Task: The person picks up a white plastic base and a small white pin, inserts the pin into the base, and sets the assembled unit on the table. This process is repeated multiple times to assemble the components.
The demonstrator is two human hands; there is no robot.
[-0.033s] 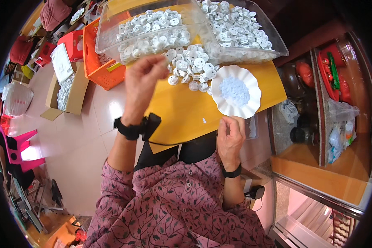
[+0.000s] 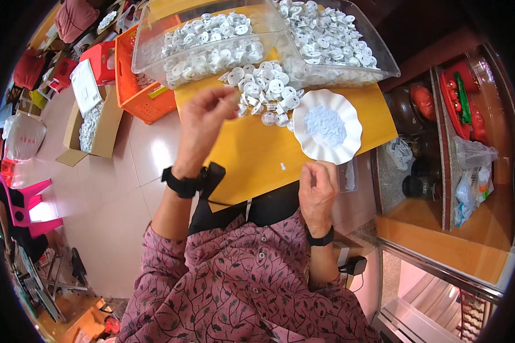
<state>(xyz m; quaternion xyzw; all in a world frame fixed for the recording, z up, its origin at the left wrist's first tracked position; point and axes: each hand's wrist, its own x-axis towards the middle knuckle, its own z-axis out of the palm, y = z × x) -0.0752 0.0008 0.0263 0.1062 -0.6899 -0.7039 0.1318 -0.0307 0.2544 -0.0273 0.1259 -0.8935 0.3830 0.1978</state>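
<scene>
Two hands: left hand [image 2: 203, 123] by white caps [image 2: 266, 94], right hand [image 2: 317, 188] curled.

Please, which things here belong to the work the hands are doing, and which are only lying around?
In use: left hand at the loose pile of white caps; right hand; white scalloped plate of small pieces; two clear bins of caps.

Lying about: orange crate; cardboard box; pink stool.

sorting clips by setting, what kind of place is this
Probably a small home workshop doing hand assembly piecework. Clear bins full of small white round parts stand on a yellow table, a cardboard box of more sits on the tiled floor, and household shelves stand alongside.
</scene>
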